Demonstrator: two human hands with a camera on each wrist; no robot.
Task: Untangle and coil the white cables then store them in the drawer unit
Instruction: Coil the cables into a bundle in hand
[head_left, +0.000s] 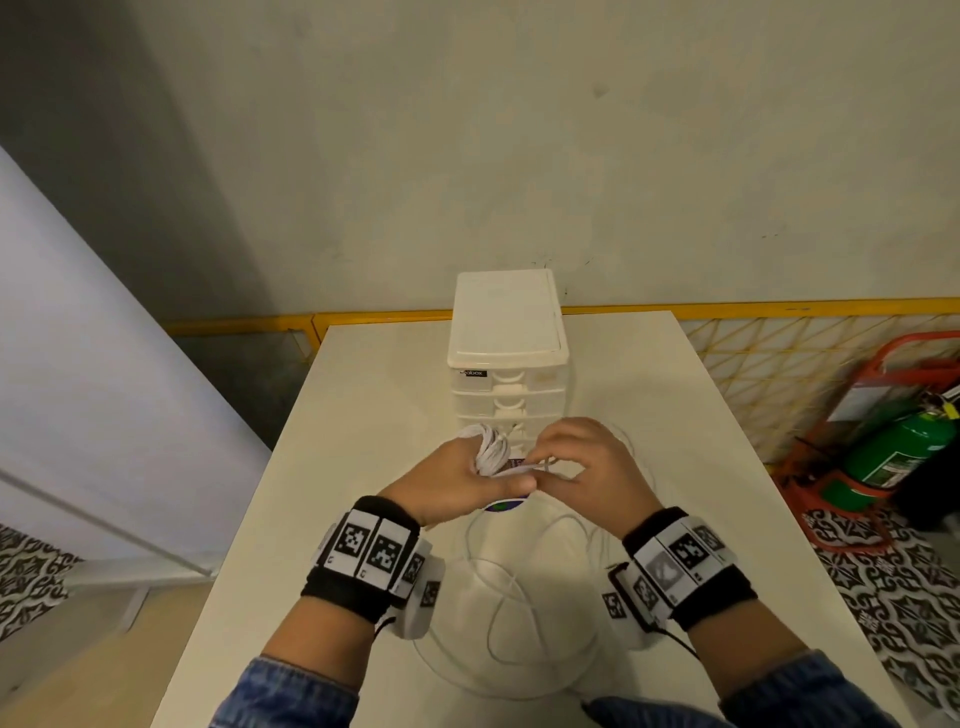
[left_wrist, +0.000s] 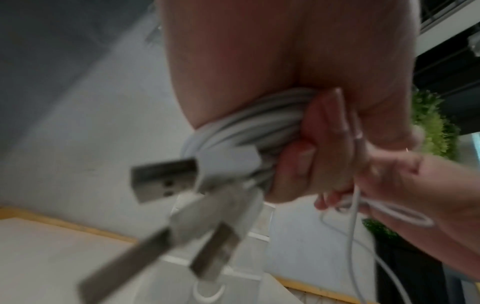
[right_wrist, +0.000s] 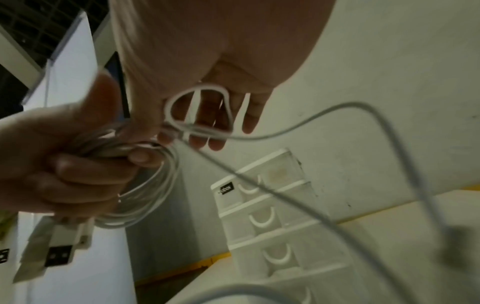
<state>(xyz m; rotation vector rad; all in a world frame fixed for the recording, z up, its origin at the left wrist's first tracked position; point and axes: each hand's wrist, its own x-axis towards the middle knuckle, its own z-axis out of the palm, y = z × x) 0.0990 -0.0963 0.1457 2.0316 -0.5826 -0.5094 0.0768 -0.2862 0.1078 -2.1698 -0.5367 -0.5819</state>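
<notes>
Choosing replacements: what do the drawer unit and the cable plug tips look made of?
Drawer unit: seemingly plastic, with an opaque white top and frame and translucent, frosted drawer fronts. Plug tips: apparently bare metal, grey and dull-shiny, with white, probably plastic housings.

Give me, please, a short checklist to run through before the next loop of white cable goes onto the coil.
1. Left hand grips the coil firmly: ok.
2. Right hand has hold of the loose strand: ok, a small loop lies over its fingers.
3. USB plugs hang free of the coil: ok.
4. Slack on the table is free of tangles: not ok, the loose loops cross one another.
5. A drawer of the drawer unit is open to take the coil: not ok, those visible look closed.
6. Far end of the strand is free: cannot tell.
</notes>
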